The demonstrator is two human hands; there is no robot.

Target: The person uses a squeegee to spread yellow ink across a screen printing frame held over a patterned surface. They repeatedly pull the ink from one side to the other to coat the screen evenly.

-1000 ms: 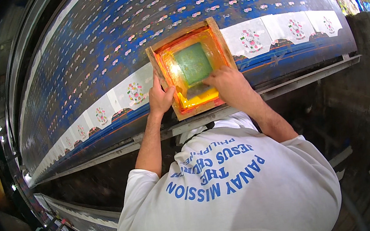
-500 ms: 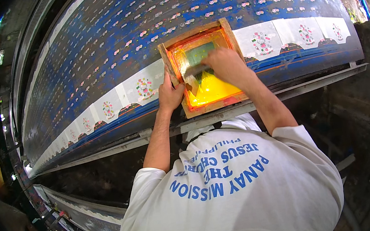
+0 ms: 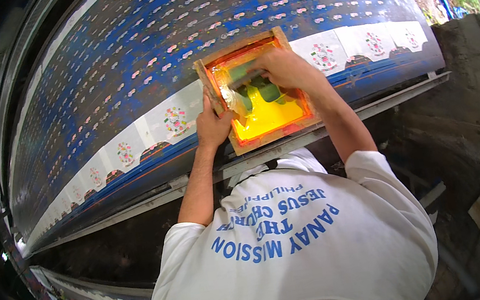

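A wooden-framed printing screen lies over the row of white fabric pieces, its inner edges smeared orange and red. Bright yellow ink pools across its near half, while the greenish mesh shows through farther up. My left hand grips the frame's left side, thumb over the wood. Closed around a dark flat squeegee, my right hand is over the far half of the screen. The squeegee's lower edge is partly hidden by ink and fingers.
Printed white fabric pieces line the near edge of a long blue-black table on both sides of the screen. A metal rail runs along that edge. Another long table stands at lower left.
My right hand has moved the squeegee away from me, toward the screen's far side, uncovering more mesh. My left hand keeps its hold on the frame. The whole view has shifted slightly.
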